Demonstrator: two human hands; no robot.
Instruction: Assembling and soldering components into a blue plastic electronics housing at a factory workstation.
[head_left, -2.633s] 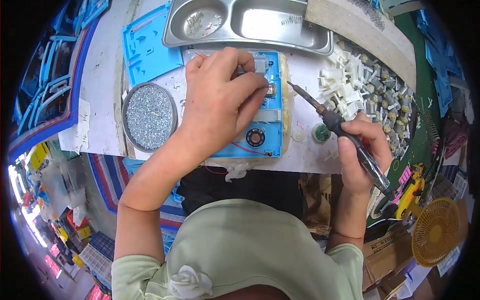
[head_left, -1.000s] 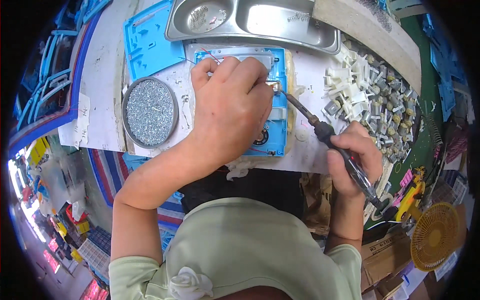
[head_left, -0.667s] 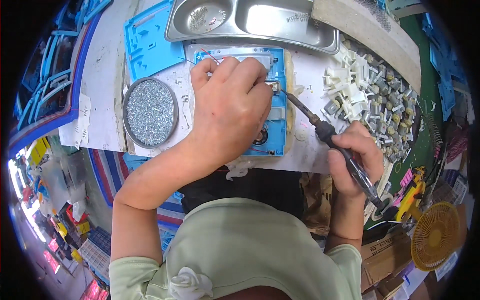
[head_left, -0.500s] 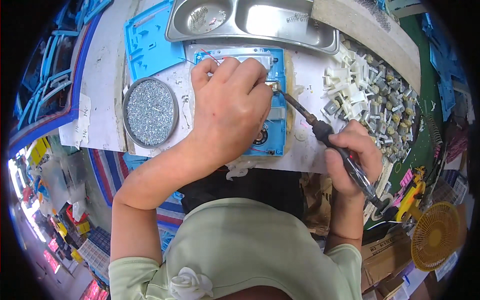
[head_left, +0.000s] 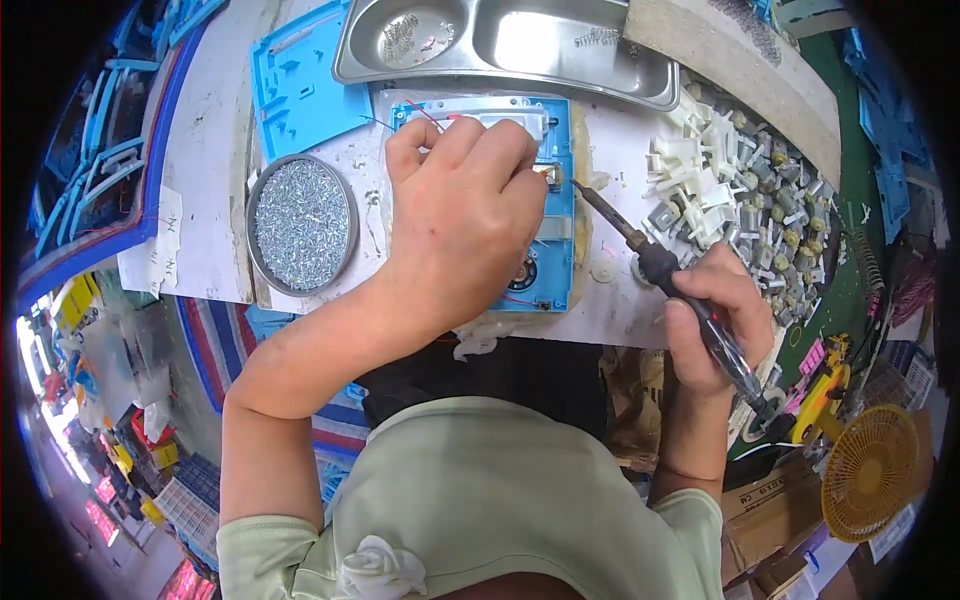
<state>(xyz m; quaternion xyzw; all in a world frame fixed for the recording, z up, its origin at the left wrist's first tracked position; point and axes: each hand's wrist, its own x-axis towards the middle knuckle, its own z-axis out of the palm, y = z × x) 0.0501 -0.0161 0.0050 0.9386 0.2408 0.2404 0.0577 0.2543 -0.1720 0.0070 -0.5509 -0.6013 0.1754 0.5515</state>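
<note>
My right hand (head_left: 725,315) grips a black-handled soldering iron (head_left: 668,268), its tip just right of an open blue plastic casing (head_left: 560,262). Across that casing lies my left hand (head_left: 465,215), fingers curled together; the fingertips and whatever they pinch are hidden beneath the hand. Thin red wire (head_left: 424,114) shows above its knuckles. Inside the casing, a small metal part (head_left: 550,174) sits near the iron's tip, and part of a round black speaker-like piece (head_left: 524,273) shows below the hand.
A round dish of small screws (head_left: 302,225) stands left of the casing, below a blue plastic cover (head_left: 310,90). A steel tray (head_left: 505,75) with springs lies behind. White plastic parts and small motors (head_left: 740,190) are heaped right; a yellow fan (head_left: 870,472) stands lower right.
The soldering iron's tip has drawn back right and slightly down from the small metal part, moving with my right hand. My left hand has hardly moved.
</note>
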